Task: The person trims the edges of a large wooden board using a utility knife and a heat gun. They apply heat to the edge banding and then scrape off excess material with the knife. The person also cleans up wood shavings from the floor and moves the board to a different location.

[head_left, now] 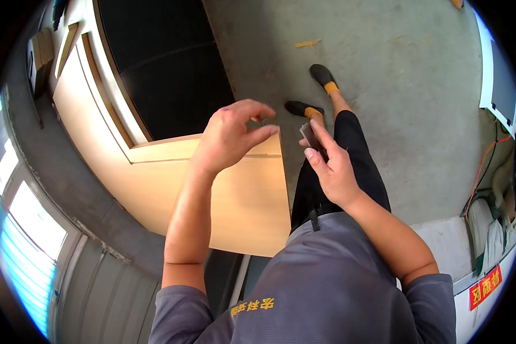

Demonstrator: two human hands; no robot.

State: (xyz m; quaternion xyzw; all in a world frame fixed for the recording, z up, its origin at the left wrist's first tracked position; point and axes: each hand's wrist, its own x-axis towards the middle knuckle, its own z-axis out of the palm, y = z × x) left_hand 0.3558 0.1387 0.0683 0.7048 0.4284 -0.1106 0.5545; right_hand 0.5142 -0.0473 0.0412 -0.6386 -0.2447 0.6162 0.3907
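Note:
My left hand (223,140) hangs over the right end of a pale wood-coloured board (249,209). Its fingers curve toward the thumb with a gap between them, and I see nothing held there. In my right hand (339,176), just right of the board's edge, is a small flat dark piece (311,136) with a lighter grey rim. The thumb and fingers grip it at its sides, and the palm hides part of it. What kind of piece it is, I cannot tell.
A black panel (166,74) lies beyond the board, bordered by wooden strips. A yellow strip (307,43) is on the grey floor ahead. At the right are a white-framed panel (503,86), a red cable (480,172) and a red sign (485,288). A window (37,221) is at the left.

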